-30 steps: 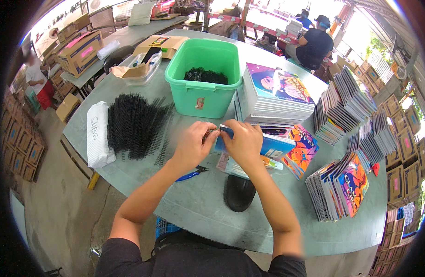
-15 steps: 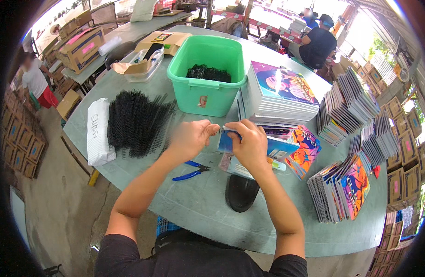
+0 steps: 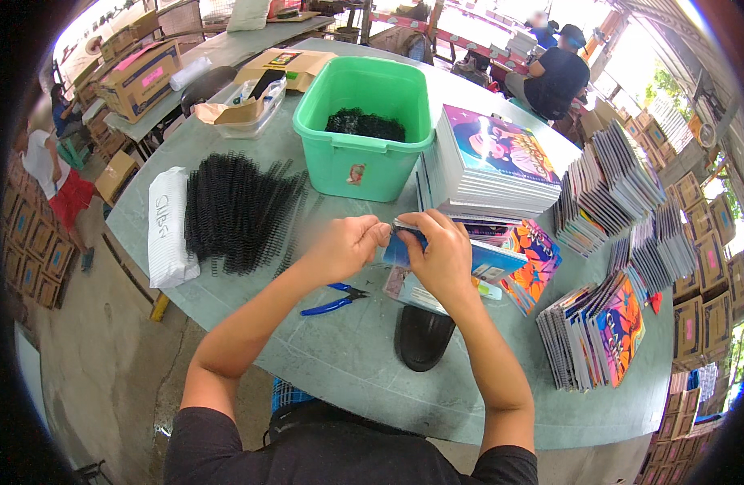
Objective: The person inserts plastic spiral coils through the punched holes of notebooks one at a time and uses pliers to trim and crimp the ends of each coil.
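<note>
My right hand (image 3: 438,252) grips a blue-covered notebook (image 3: 500,260), thumb on the cover and fingers over its upper edge. Close by on the left, my left hand (image 3: 352,246) is closed in a pinch at the notebook's left corner; whatever its fingertips hold is too small to make out. Blue-handled cutting pliers (image 3: 330,306) lie on the table below my left hand. To the left is a heap of black plastic spiral binding coils (image 3: 238,214). A smooth black rounded object (image 3: 424,339) rests below my right hand.
A green tub (image 3: 360,174) with black coils inside stands ahead. Notebook stacks (image 3: 501,190) rise beyond my right hand, with more spiral-bound notebooks (image 3: 590,331) at right. A white package (image 3: 170,230) lies left of the coils. People are in the background.
My left hand has shifted slightly right, its fingertips closing in on the notebook's corner. The right hand keeps its grip. At far left, a person in red shorts has moved nearer.
</note>
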`<action>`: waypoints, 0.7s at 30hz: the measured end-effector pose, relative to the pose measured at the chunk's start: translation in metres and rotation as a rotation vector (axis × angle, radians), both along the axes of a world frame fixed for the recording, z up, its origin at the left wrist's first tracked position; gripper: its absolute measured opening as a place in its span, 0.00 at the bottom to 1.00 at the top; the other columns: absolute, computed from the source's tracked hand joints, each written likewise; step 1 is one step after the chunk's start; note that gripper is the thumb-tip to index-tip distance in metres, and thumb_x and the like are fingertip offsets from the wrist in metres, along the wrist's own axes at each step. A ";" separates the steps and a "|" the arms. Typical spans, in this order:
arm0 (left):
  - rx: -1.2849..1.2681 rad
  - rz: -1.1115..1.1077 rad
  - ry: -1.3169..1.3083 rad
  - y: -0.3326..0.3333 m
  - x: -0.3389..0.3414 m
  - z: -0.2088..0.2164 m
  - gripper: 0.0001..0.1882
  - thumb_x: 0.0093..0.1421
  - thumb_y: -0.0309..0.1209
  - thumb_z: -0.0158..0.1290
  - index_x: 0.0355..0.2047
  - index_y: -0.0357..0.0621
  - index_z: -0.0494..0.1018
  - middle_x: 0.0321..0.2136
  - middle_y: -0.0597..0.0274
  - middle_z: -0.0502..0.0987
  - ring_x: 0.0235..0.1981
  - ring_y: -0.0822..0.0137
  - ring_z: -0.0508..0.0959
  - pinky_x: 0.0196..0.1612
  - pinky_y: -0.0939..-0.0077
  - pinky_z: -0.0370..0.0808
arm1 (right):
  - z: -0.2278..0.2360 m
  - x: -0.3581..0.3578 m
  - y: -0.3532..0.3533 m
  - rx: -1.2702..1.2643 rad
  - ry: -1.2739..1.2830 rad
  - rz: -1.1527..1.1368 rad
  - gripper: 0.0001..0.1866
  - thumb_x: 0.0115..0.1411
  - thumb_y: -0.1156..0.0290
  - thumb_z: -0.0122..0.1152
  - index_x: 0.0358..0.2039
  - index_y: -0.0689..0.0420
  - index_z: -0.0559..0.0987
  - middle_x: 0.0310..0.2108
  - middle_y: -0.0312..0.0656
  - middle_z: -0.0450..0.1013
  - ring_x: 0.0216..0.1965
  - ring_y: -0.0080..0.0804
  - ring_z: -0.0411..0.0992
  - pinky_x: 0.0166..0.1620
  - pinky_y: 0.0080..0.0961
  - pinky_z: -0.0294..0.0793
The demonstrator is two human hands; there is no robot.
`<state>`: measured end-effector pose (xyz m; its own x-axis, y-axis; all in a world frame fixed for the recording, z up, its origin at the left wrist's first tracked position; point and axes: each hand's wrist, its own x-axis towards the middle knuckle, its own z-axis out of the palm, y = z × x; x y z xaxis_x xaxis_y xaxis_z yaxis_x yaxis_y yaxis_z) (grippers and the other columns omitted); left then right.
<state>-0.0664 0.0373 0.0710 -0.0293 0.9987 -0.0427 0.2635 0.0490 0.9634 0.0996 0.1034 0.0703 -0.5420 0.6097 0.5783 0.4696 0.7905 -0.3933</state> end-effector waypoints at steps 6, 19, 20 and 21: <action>0.461 0.235 0.053 0.011 0.014 -0.026 0.16 0.62 0.41 0.48 0.33 0.38 0.69 0.14 0.60 0.65 0.16 0.65 0.69 0.23 0.75 0.68 | 0.001 -0.001 -0.003 -0.011 0.050 0.038 0.09 0.49 0.72 0.61 0.33 0.52 0.78 0.27 0.39 0.72 0.33 0.40 0.71 0.35 0.35 0.66; 0.404 0.062 0.428 0.011 -0.023 -0.002 0.11 0.54 0.34 0.56 0.30 0.38 0.73 0.22 0.57 0.71 0.24 0.63 0.72 0.30 0.71 0.69 | -0.004 -0.008 0.013 -0.101 0.097 0.030 0.08 0.54 0.70 0.58 0.35 0.53 0.73 0.24 0.39 0.73 0.31 0.42 0.72 0.36 0.35 0.66; 0.510 0.089 0.427 0.011 -0.024 -0.008 0.11 0.53 0.34 0.57 0.29 0.38 0.73 0.21 0.59 0.70 0.23 0.62 0.72 0.30 0.70 0.69 | -0.002 -0.007 0.011 -0.102 0.071 0.049 0.09 0.53 0.71 0.58 0.36 0.54 0.72 0.25 0.40 0.73 0.32 0.42 0.72 0.36 0.35 0.66; 0.593 0.139 0.463 0.011 -0.019 -0.006 0.11 0.53 0.35 0.57 0.29 0.39 0.73 0.20 0.59 0.69 0.23 0.61 0.72 0.29 0.69 0.69 | -0.001 -0.006 0.010 -0.106 0.045 0.065 0.10 0.52 0.72 0.59 0.36 0.54 0.72 0.26 0.40 0.73 0.33 0.42 0.72 0.36 0.35 0.66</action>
